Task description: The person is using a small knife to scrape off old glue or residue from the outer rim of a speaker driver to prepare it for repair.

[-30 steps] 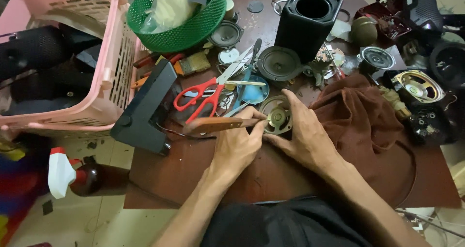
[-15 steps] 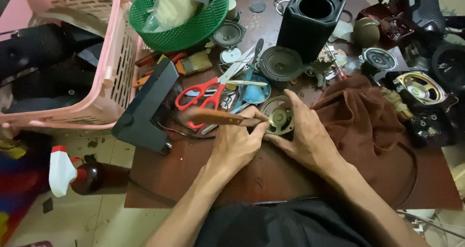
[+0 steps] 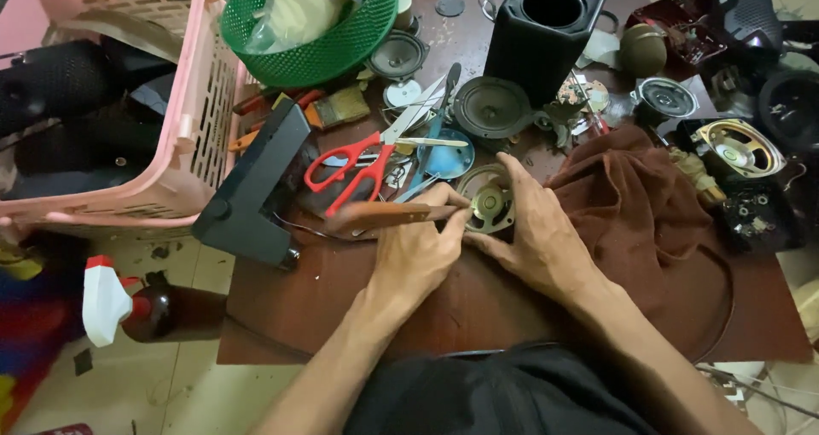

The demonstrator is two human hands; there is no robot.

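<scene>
Two hands at work on our desk (image 3: 358, 316). Left hand (image 3: 418, 247) pinches a wooden-handled tool (image 3: 384, 216); right hand (image 3: 533, 230), fingers spread, steadies the small round speaker (image 3: 488, 200) just beyond both. Red scissors (image 3: 358, 166) lie past the left hand.

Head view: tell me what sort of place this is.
Probably a small electronics repair bench for loudspeakers. Loose speaker drivers litter the brown table, a black speaker cabinet stands open-topped, and both hands work on a small speaker beside red-handled scissors.
</scene>
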